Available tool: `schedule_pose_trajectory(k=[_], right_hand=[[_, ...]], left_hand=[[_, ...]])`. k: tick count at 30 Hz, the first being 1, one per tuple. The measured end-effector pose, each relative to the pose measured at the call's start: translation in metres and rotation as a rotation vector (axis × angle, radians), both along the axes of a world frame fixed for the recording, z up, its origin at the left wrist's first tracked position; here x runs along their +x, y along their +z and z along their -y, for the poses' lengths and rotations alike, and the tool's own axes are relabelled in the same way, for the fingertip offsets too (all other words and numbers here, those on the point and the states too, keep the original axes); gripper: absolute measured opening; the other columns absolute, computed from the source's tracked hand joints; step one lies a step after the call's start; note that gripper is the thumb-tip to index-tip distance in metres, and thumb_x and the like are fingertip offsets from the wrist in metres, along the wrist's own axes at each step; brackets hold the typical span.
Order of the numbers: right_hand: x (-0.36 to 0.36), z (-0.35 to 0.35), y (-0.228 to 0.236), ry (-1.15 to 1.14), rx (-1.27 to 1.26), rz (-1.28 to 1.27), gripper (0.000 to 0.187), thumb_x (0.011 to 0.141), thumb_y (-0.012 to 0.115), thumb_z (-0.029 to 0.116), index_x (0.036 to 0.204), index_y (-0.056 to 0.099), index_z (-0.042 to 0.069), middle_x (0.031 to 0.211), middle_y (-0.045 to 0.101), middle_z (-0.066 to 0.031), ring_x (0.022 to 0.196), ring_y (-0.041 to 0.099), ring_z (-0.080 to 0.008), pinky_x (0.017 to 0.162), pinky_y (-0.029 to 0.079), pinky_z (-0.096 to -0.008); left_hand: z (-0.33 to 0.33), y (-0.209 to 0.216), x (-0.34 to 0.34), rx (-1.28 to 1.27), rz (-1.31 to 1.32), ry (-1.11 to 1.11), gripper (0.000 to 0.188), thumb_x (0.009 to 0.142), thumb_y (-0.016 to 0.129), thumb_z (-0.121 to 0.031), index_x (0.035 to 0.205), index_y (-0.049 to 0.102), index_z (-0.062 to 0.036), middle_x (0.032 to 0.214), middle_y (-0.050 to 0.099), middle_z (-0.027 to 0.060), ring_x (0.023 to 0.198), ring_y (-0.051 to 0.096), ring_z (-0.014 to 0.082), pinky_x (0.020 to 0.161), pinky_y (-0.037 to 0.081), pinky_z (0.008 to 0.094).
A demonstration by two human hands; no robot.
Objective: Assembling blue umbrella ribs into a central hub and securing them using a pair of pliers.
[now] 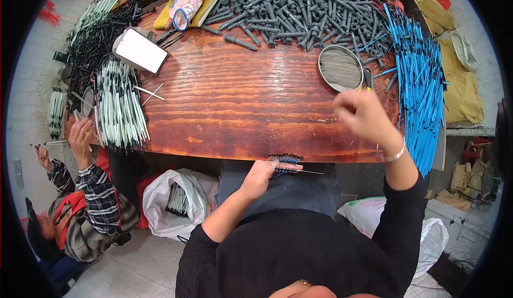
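Note:
My left hand (257,179) is closed in front of the table's near edge. Its fingers pinch a thin metal pin (312,171) that points to the right. Against those fingers is a blue-grey bristly piece (287,159) with dark tips; whether the hand grips it too is unclear. My right hand (365,117) is raised over the right part of the table, fingers curled together and slightly blurred. Just beyond it stands a round tin (342,67) full of fine metal pins. Anything between the right fingers is too small to make out.
Grey plastic rods (299,9) are heaped at the back, blue sticks (419,84) at the right. Pale green sticks (120,103) and a lit phone (141,50) lie left, near a glove (185,8). Another person (88,207) works at the far left, beside a white sack (176,202).

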State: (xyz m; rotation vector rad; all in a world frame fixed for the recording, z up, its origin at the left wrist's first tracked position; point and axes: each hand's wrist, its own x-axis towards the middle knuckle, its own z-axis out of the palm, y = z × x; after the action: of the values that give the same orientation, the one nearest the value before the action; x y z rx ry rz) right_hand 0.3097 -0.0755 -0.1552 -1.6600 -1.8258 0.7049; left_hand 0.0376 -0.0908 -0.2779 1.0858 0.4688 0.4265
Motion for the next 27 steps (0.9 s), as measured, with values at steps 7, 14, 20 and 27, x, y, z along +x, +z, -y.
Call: schedule_pose_trajectory(k=[7,14,20,27], right_hand=[[-0.027,0.051,0.030,0.276,-0.298,-0.139,0.028,0.069,0.055,-0.001,0.096,0.063,-0.001,0.072,0.062,-0.0184,0.067,0.062,-0.0319,0.062,0.049,-0.0371],[-0.032,0.058,0.031,0.327,-0.327,-0.100,0.041,0.068,0.053,-0.001,0.108,0.060,-0.001,0.081,0.063,-0.0207,0.073,0.063,-0.0344,0.067,0.050,-0.0390],[-0.033,0.057,0.033,0.327,-0.265,-0.093,0.041,0.067,0.053,-0.002,0.108,0.060,-0.002,0.081,0.063,-0.0210,0.073,0.063,-0.0347,0.068,0.050,-0.0396],[-0.033,0.054,0.034,0.323,-0.301,-0.074,0.042,0.067,0.054,0.000,0.109,0.060,-0.001,0.080,0.063,-0.0210,0.073,0.062,-0.0354,0.068,0.050,-0.0409]], left_hand=[[-0.001,0.012,0.012,-0.071,-0.032,0.016,0.057,0.098,0.024,-0.030,0.104,0.060,0.0136,0.109,0.062,0.0231,0.105,0.058,0.0292,0.097,0.039,0.0358],[-0.001,0.015,0.012,-0.100,0.059,0.036,0.050,0.097,0.023,-0.021,0.108,0.060,0.0109,0.107,0.064,0.0152,0.102,0.059,0.0217,0.097,0.039,0.0308],[0.000,0.015,0.011,-0.082,0.064,0.034,0.049,0.097,0.024,-0.021,0.108,0.059,0.0116,0.107,0.063,0.0169,0.102,0.059,0.0215,0.096,0.040,0.0310],[-0.005,0.023,0.011,-0.062,-0.004,0.001,0.050,0.097,0.024,-0.022,0.108,0.059,0.0116,0.108,0.063,0.0176,0.102,0.059,0.0221,0.096,0.040,0.0316]])
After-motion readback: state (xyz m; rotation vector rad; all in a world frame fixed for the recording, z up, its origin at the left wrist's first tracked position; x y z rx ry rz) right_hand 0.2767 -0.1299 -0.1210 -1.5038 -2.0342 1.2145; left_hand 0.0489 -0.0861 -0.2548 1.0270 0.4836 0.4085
